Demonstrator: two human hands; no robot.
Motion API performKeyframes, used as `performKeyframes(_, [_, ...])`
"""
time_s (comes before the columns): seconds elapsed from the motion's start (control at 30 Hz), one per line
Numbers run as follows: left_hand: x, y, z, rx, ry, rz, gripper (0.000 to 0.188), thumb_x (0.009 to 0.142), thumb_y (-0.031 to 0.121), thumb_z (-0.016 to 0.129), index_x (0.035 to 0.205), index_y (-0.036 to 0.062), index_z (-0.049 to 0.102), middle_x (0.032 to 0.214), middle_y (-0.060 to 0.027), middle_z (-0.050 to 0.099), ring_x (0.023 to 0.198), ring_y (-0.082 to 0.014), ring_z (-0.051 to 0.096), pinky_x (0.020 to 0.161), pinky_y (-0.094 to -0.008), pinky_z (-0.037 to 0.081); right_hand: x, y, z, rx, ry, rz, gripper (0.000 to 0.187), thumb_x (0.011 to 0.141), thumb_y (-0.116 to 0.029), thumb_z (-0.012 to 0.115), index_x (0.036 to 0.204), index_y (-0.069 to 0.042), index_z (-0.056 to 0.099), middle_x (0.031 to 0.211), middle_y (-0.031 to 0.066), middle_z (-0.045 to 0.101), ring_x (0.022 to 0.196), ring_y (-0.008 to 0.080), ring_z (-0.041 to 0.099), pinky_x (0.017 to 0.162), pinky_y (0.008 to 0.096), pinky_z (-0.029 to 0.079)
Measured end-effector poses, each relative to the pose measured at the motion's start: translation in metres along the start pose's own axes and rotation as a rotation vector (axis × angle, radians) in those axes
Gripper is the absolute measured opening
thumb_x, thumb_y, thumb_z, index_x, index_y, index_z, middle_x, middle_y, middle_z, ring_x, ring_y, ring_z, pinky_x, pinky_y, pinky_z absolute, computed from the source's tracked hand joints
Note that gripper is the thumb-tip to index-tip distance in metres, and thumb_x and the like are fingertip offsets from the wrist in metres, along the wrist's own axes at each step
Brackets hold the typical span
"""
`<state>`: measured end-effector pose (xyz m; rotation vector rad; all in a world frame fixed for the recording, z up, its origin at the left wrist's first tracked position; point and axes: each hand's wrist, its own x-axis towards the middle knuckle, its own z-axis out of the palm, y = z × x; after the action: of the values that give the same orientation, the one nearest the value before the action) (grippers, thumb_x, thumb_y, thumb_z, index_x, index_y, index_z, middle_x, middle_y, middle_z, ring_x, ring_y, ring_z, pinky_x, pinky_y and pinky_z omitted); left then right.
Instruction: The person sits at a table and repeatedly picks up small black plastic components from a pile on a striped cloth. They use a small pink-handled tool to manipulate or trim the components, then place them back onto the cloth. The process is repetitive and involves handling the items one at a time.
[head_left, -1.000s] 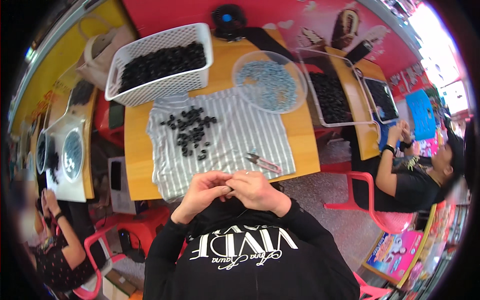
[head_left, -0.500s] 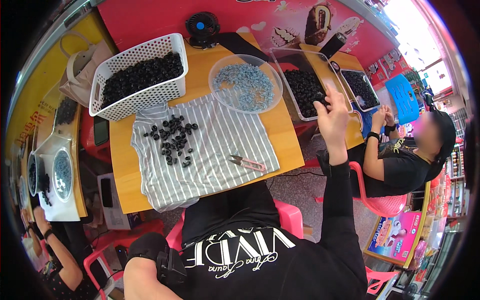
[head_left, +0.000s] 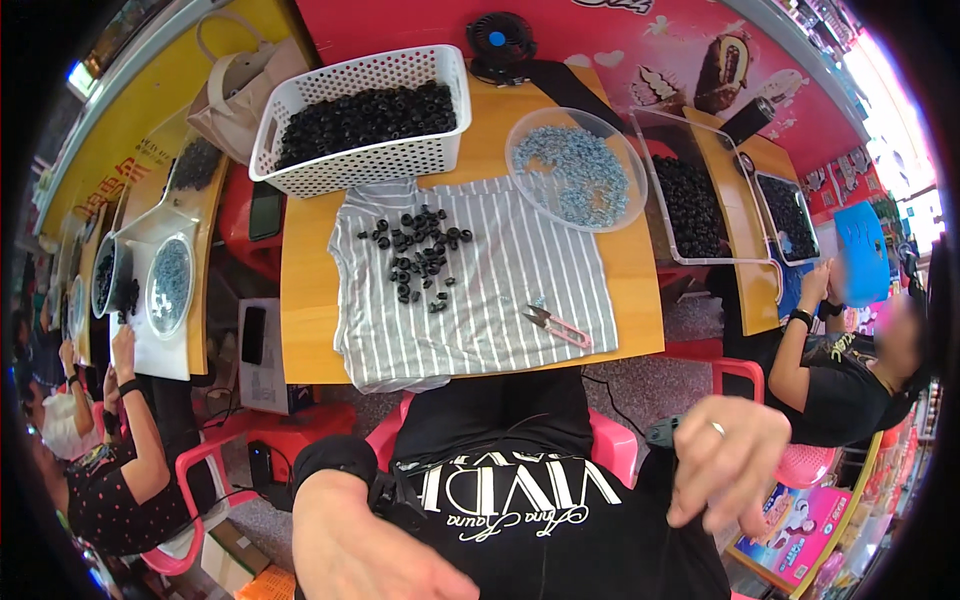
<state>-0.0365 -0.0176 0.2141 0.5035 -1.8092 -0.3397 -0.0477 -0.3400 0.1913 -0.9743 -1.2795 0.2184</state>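
Observation:
My right hand (head_left: 725,462), with a ring on one finger, hovers over the right side of my lap. Its bent fingers hang slightly apart, and nothing shows in them. Low in the view, my left hand (head_left: 375,545) lies in front of my black shirt; its fingers are mostly cut off by the lower edge. Beyond my hands, a grey striped cloth (head_left: 510,240) covers the table's middle. On it lie a loose pile of small black ring-like parts (head_left: 420,250) and a pair of thread snips (head_left: 560,326) with pink handles.
A white perforated basket (head_left: 375,160) of black parts stands at the back left. A round clear tub (head_left: 640,190) holds small bluish clear pieces. Right of it is a clear bin (head_left: 652,222) of black parts. A small fan (head_left: 500,38) stands behind. Co-workers sit at both sides.
My right hand has come back from above the clear bin toward my lap. My left hand has come into view at the lower edge. The whole view has shifted with my head.

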Motion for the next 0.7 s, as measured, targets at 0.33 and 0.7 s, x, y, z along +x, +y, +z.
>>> performKeyframes(0.33, [-0.159,-0.077,-0.002,1.034,0.930,-1.351,0.016,0.080,0.004,0.074,0.095,-0.0006,0.068,0.083,-0.0153,0.064,0.073,-0.0340,0.064,0.064,-0.0420,0.050,-0.053,0.058,-0.007,0.383,0.452,-0.299,0.037,0.094,-0.035,0.072,0.098,0.001,0.067,0.082,0.0165,0.071,0.060,0.0202,0.064,0.052,0.0312,0.044])
performKeyframes(0.7, [-0.175,-0.107,0.005,1.310,0.789,-1.453,0.015,0.081,0.003,0.072,0.095,0.0024,0.070,0.084,-0.0143,0.061,0.076,-0.0344,0.063,0.064,-0.0428,0.049,-0.067,0.095,0.014,0.223,0.833,0.063,0.039,0.097,-0.038,0.067,0.099,0.001,0.069,0.072,0.0119,0.064,0.056,0.0167,0.054,0.049,0.0298,0.035])
